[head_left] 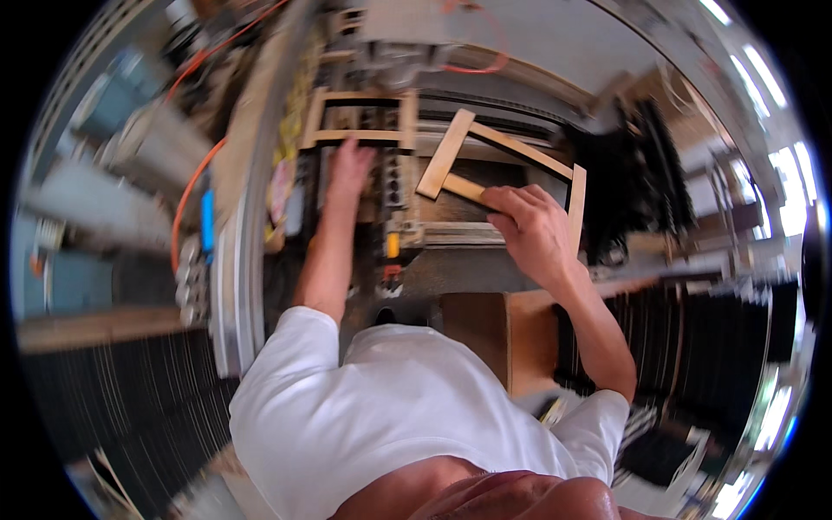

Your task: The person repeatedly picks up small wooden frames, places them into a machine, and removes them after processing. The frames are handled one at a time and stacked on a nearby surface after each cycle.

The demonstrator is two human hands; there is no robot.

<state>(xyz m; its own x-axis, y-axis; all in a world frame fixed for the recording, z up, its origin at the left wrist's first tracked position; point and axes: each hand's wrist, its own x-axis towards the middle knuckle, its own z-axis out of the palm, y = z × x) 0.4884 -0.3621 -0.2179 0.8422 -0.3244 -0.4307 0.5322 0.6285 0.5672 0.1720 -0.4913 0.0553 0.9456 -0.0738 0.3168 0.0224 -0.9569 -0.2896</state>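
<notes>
Head view, upper centre: square-set wooden frame (383,135) was placed; skewed frame (520,150), unplaced, was pinched by right fingers (506,201); left fingers (353,151) couldn't be read.

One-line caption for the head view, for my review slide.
Right hand holds a wooden frame askew; left hand, blurred, is at a second frame.

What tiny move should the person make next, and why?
Perhaps the bare right grip should gently turn the tilted, pale wooden rectangular frame a bit straighter. It holds that frame by the near rail, and the frame is askew, while the similar pale wooden frame near the blurred left grip looks almost straight.
</notes>
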